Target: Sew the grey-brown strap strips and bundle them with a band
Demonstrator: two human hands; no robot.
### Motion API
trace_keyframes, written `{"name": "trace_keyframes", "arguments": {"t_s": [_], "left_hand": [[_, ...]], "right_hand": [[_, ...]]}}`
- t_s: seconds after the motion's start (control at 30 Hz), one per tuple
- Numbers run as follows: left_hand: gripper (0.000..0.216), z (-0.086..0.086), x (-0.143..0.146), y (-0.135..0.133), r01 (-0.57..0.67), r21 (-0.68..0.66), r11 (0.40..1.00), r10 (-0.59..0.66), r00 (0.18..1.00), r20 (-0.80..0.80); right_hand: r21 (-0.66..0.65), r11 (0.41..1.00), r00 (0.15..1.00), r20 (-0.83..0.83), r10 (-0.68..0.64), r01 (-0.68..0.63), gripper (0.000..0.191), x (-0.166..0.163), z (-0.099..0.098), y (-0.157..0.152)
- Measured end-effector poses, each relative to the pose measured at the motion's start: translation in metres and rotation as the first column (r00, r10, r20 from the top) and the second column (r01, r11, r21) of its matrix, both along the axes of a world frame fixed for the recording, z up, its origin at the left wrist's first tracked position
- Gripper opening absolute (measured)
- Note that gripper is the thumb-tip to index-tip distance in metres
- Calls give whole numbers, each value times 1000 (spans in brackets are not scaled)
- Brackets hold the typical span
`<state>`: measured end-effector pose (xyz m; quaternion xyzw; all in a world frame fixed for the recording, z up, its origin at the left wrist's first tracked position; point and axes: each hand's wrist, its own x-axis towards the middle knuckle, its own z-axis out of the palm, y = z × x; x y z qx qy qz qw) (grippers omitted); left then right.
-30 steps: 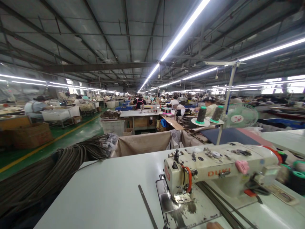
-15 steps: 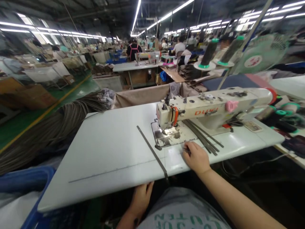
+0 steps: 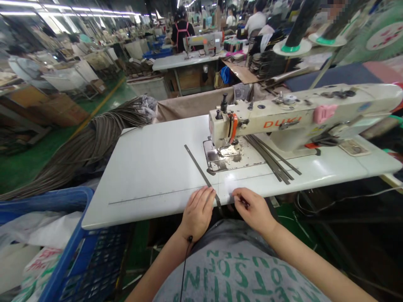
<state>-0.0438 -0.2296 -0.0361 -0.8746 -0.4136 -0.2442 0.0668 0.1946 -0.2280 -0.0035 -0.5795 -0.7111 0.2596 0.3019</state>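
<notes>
A narrow dark grey strip [image 3: 199,168] lies slantwise on the white sewing table [image 3: 151,167], its near end hanging over the front edge. My left hand [image 3: 198,212] rests on that edge, fingers laid out flat, with the fingertips right beside the strip; whether they touch it I cannot tell. To the right, my right hand [image 3: 253,207] is curled at the table edge around something small and dark, mostly hidden by the fingers. Beyond it stands the sewing machine [image 3: 270,119], and several more grey strips [image 3: 272,161] lie beneath its arm.
A ruler scale [image 3: 147,196] is marked along the table. On the left are a blue crate [image 3: 85,218] with bags inside and a big bundle of long grey strips [image 3: 94,138]. Thread cones [image 3: 297,31] and a fan [image 3: 382,37] stand back right. Co-workers sit farther off.
My left hand has risen from below the table edge onto the tabletop beside the strip. My right hand has drawn back toward the front edge, still curled. The view has tilted downward.
</notes>
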Motion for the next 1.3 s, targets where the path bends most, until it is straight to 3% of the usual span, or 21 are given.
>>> {"name": "trace_keyframes", "arguments": {"t_s": [0.17,0.27,0.37,0.53,0.77,0.93,1.07,1.17,1.23,1.3], "left_hand": [[55,8,8,7,40,-60,997,-43,998,-37],[47,8,10,8,36,-38,999,-36,999,-16],[40,9,10,10,30,-33,999,-29,999,20],[35,16,11,18,43,-23,999,-41,995,88],[35,31,17,33,102,-33,994,-93,974,207],[32,37,25,43,254,-171,952,-167,899,406],[26,39,25,49,318,-179,931,-177,823,539],[23,40,23,51,317,-179,931,-165,806,568],[21,39,20,51,330,-193,924,-179,820,543],[20,36,19,50,333,-203,921,-194,843,502]], "right_hand": [[-314,928,971,-189,144,-199,21,-9,-15,-20],[-401,871,936,-315,161,-284,33,-14,-26,-22],[-423,831,895,-407,181,-360,30,-17,-26,-22],[-379,835,857,-477,193,-399,38,-19,0,-18],[-259,883,842,-488,230,-391,17,-26,31,-17],[-178,889,876,-331,350,-422,6,-21,39,-18],[-13,911,906,-110,409,-413,20,0,51,-13],[219,937,959,-12,282,-273,20,37,71,-1],[382,923,999,25,43,-49,22,77,89,15],[432,881,961,99,-259,193,32,132,108,39]]}}
